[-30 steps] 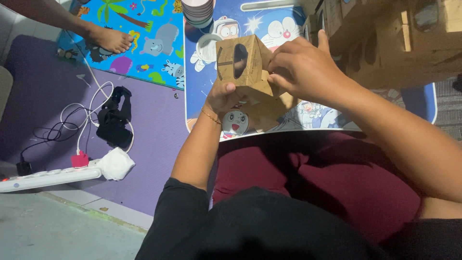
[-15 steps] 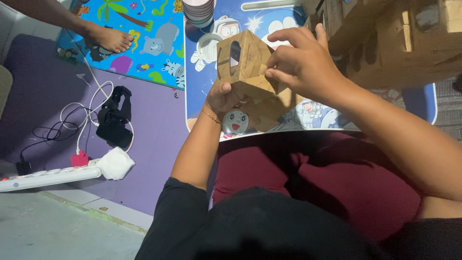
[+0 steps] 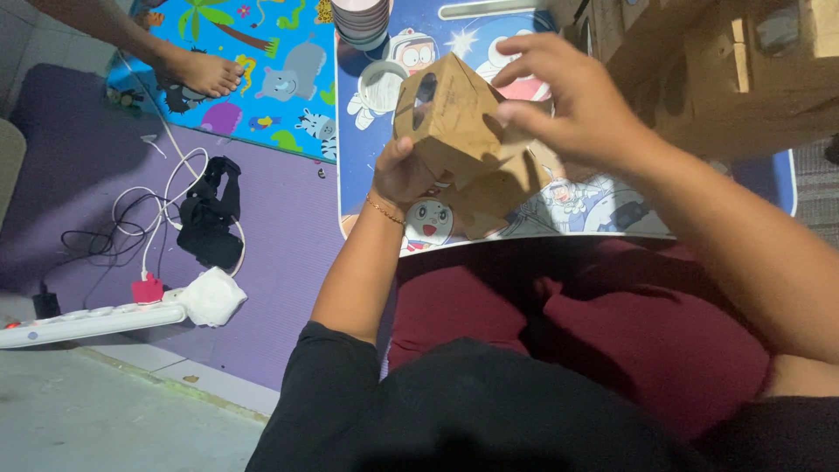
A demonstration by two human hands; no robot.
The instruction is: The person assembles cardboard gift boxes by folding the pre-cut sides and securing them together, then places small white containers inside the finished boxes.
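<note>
I hold a small brown cardboard box [image 3: 454, 122] with oval cut-out holes above a low table with a blue cartoon top [image 3: 752, 188]. My left hand [image 3: 404, 173] grips the box from below at its lower left. My right hand [image 3: 572, 100] pinches the box's upper right edge with thumb and fingers, the other fingers spread. The box is tilted, its holed face turned up and to the left.
A stack of roll-like discs [image 3: 361, 19] and a tape roll [image 3: 382, 83] lie at the table's far end. More brown cardboard boxes [image 3: 734, 79] pile up at the right. On the purple mat lie white cables [image 3: 162, 210], a black item [image 3: 210, 218], a power strip [image 3: 83, 323]. Another person's bare foot [image 3: 197, 72] rests on a colourful animal mat.
The box has been turned in my hands, so its holed face has swung from facing me toward the upper left. My right hand's fingers have lifted and spread.
</note>
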